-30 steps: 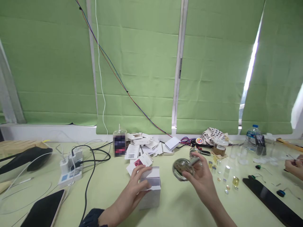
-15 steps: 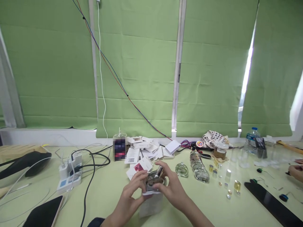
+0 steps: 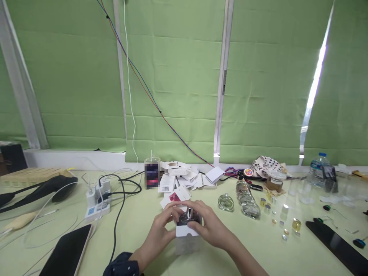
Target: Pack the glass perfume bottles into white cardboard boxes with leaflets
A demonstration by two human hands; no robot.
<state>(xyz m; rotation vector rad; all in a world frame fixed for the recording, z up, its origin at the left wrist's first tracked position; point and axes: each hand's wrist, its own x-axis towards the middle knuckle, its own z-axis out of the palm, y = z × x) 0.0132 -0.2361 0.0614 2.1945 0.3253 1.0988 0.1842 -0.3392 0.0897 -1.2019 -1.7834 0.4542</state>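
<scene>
Between my hands a white box (image 3: 186, 245) stands upright on the table. A dark-looking glass perfume bottle (image 3: 183, 219) with a silver cap (image 3: 189, 213) sits partly down in its open top, the lower part hidden by the front wall. My left hand (image 3: 158, 234) is closed round the left side of the box near the rim. Arched over the top, my right hand (image 3: 212, 226) closes on the bottle, its thumb at the front by the rim. Just behind lies a white card with a pink picture (image 3: 174, 197).
Folded white boxes (image 3: 181, 176) are piled behind. To the right lie a single glass bottle (image 3: 225, 202), a row of similar bottles (image 3: 247, 199), small caps (image 3: 296, 225) and a black strip (image 3: 336, 243). Leftward are a phone (image 3: 67, 251), a power strip (image 3: 99, 207) and cables.
The bottle has sunk lower into the box, whose white front wall now covers more of it. My right fingers have come further over the top. The head view has shifted left.
</scene>
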